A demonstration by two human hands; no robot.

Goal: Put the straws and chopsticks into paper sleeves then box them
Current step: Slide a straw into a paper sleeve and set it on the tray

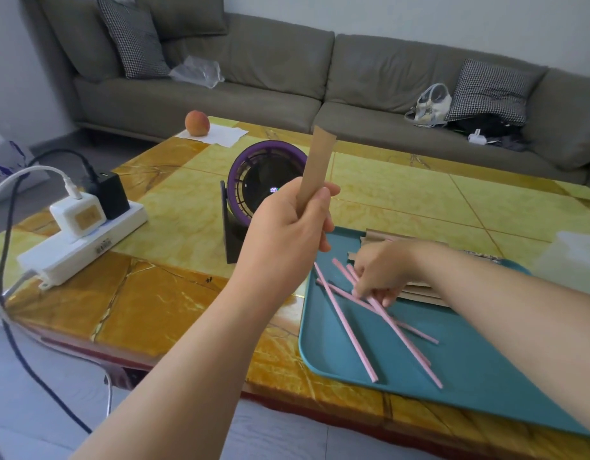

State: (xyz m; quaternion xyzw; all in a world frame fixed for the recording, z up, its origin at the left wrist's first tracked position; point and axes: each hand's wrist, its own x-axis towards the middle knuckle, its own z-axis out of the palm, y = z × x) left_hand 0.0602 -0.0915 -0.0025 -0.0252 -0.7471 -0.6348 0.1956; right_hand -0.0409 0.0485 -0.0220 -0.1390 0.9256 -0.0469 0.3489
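Fingers (321,207) of left hand (287,230) curled round lower end of brown paper sleeve (317,161), upright above tabletop (403,194). Right hand (381,270) pinches pink straws (345,322) on teal tray (486,376). Straws likely light, crushable; hold gently near end.

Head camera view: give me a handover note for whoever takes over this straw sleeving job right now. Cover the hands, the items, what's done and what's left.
Left hand: grips one brown paper sleeve upright above the table.
Right hand: down on the teal tray, fingers pinching at the loose pink straws.
Spare sleeves: stacked on the tray behind the right hand.
Done: no straw visibly sleeved yet.
Left: slide a straw into the held sleeve, repeat, then box. No chopsticks or box in view.
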